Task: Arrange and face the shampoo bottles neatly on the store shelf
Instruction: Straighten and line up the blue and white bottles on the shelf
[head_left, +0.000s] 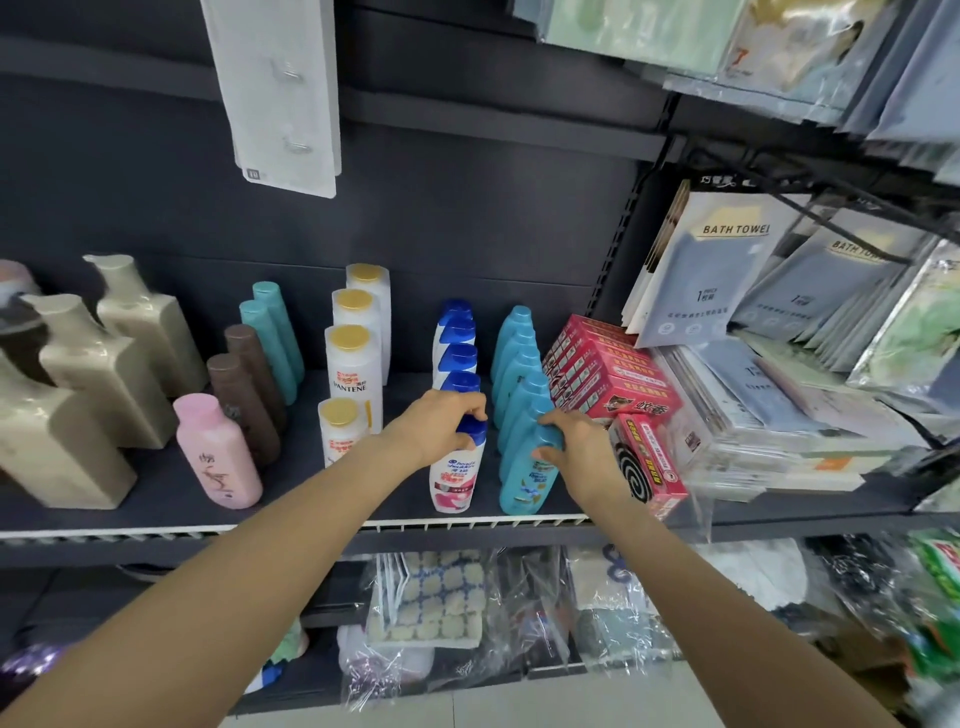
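On the dark shelf (156, 499) stand rows of shampoo bottles. My left hand (441, 423) grips the blue cap of the front white bottle (454, 480), which heads a row of blue-capped white bottles (457, 358). My right hand (576, 447) holds the top of the front teal bottle (524, 483), first in a row of teal bottles (519, 353). Both front bottles stand upright near the shelf's front edge with labels facing me. To the left runs a row of gold-capped white Pantene bottles (353, 358).
Further left stand a pink bottle (218, 452), brown bottles (244, 395), two slim teal bottles (275, 332) and large beige bottles (104, 374). Red mosquito-coil boxes (608, 374) crowd the right of the teal row. Bagged bath towels (727, 270) fill the right shelves; bagged goods lie below.
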